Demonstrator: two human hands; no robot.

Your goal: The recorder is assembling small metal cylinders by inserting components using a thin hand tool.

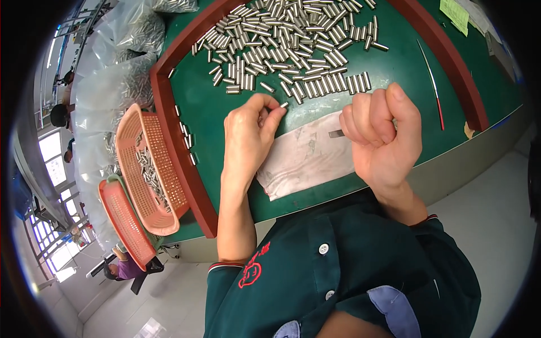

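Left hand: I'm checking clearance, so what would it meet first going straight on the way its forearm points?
Probably the near edge of the metal pins beyond the left hand; its height above the table is unclear, so it might pass over them.

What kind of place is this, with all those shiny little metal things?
Probably a factory workshop: lots of matching small metal cylinders lie on a green worktop, with plastic bags and a plastic basket of metal parts alongside.
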